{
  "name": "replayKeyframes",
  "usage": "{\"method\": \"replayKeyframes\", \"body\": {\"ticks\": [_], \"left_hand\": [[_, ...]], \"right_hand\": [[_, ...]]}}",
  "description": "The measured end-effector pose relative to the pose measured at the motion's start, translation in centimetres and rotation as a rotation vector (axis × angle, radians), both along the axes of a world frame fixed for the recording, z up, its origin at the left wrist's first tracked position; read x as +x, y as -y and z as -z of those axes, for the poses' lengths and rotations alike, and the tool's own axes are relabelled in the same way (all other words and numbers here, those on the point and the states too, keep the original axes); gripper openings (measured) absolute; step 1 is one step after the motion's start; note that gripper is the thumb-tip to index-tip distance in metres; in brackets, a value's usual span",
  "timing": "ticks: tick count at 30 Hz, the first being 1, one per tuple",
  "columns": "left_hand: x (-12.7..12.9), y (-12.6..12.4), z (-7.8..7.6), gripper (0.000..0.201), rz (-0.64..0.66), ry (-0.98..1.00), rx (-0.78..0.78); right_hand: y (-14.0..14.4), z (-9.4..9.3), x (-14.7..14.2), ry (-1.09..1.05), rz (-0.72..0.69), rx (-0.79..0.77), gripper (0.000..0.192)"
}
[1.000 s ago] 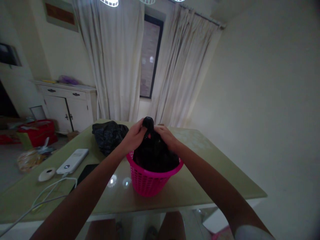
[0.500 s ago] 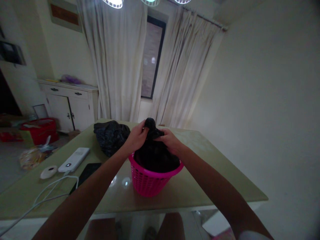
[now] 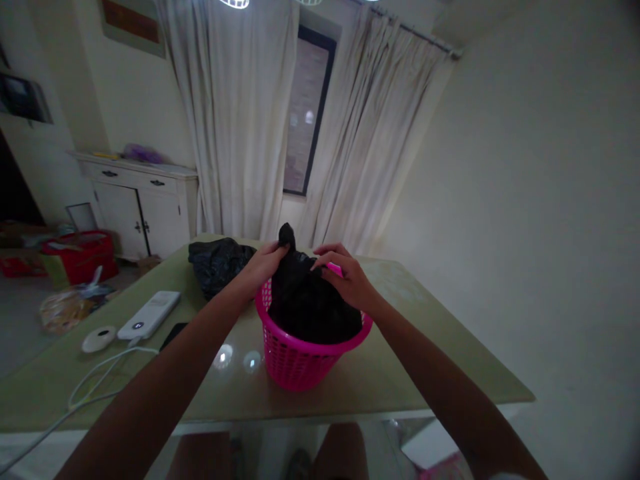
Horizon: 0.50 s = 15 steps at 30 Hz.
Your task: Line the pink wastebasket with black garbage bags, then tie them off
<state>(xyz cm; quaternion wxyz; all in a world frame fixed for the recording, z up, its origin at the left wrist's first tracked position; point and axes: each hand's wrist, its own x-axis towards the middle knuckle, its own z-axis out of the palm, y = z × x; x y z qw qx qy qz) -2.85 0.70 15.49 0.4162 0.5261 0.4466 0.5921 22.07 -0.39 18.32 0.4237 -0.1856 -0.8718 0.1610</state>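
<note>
So the black plastic bag (image 3: 307, 303) is sitting inside a round hot-pink basket (image 3: 300, 363), the kind with perforated lattice walls and a smooth rolled rim. The bag is thin, crinkly film, slightly glossy, bunched up into a soft mound that fills the basket and pokes above the rim. At the top it's gathered into a little twisted tuft that sticks straight up.

The left hand (image 3: 260, 267) is closed around the bag right at the base of that tuft, fingers pinching the plastic. The right hand (image 3: 347, 277) is on the other side of the mound, fingers curled and spread loosely, fingertips pressing on the film; can't tell if it's actually gripping a fold or just resting there.

The basket stands near the middle of a pale green table (image 3: 425, 353) with a smooth glassy top that reflects two spots of lamp light. Just behind the left hand lies a second crumpled black bag (image 3: 217, 263), a loose wrinkly heap. Further left on the table: a white rectangular power bank (image 3: 149, 315), a flat round white disc (image 3: 99, 339), a dark flat phone (image 3: 173, 333) and a looping white cable (image 3: 95, 387).
</note>
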Motion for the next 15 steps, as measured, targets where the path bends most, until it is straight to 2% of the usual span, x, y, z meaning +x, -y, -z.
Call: {"method": "replayKeyframes", "body": {"ticks": [1,3,4,7,9,11,13,14,15], "left_hand": [[-1.4,-0.2,0.4,0.054,-0.040,-0.077,0.010],[-4.4,-0.6,1.5,0.058,-0.229,-0.249,0.032],[-5.7,-0.8,2.1,0.060,-0.261,-0.300,0.014],[-7.7,-1.1,4.0,0.065,-0.189,-0.365,-0.008],[-7.4,-0.5,4.6,0.067,-0.237,-0.409,0.077],[-6.1,1.1,4.6,0.074,-0.436,-0.495,0.260],[-4.3,3.8,4.4,0.085,-0.648,-0.576,0.485],[-3.3,5.4,4.3,0.080,-0.677,-0.577,0.592],[-2.3,7.0,4.2,0.061,-0.642,-0.575,0.701]], "right_hand": [[0.2,0.0,1.2,0.039,-0.048,-0.030,0.022],[0.6,0.2,3.7,0.137,-0.110,-0.099,0.030],[0.8,0.3,4.9,0.181,-0.124,-0.134,0.033],[1.3,0.3,6.9,0.229,-0.129,-0.248,0.037],[1.3,-0.1,6.8,0.190,-0.113,-0.320,0.037],[1.1,-0.7,5.7,0.149,-0.039,-0.370,0.042],[0.6,-0.9,4.0,0.183,0.078,-0.401,0.053],[0.3,-0.8,3.0,0.241,0.132,-0.407,0.059],[0.0,-0.6,1.9,0.316,0.169,-0.402,0.064]]}}
